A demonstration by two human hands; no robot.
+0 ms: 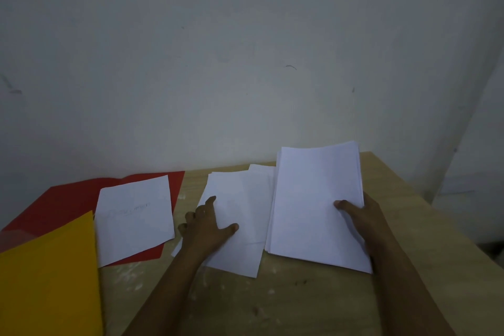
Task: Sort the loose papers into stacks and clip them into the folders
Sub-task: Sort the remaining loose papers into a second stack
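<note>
the right hand (362, 221) grips a thick stack of white paper (316, 207) by its right edge, thumb curled onto the top sheet and the other fingers hidden beneath; the stack is tilted, its far edge lifted off the wooden counter (300, 305). the left hand (207, 229) rests on a looser spread of white sheets (242, 215) just beside that stack, fingers relaxed and splayed, thumb flat on the paper, grasping nothing. these sheets overlap unevenly, and 1 pokes out behind the others near the wall (245, 49). further left, 1 single sheet (135, 219) with faint writing, too blurred to read, lies on an open red folder (62, 204). a yellow folder (46, 281) overlaps the red one's near left corner, and seems to be closed, though the dim view makes that unsure.
</note>
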